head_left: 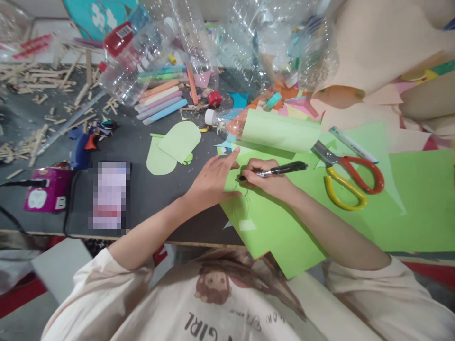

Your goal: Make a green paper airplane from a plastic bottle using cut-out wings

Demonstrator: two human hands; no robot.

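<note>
My right hand (267,179) is closed round a black pen (280,169) whose tip touches a sheet of light green paper (284,222). A faint drawn outline shows on the paper just below the pen tip. My left hand (213,177) lies flat with fingers spread on the paper's left edge, right next to the pen tip. Two rounded green paper cut-outs (174,147) lie on the dark table to the left of my hands.
Red and yellow scissors (346,177) and a white marker (351,144) lie on the green paper at right. Clear plastic bottles (142,57), pastel chalk sticks (161,99), wooden sticks (31,80), a purple device (48,189) and beige paper (384,47) crowd the table.
</note>
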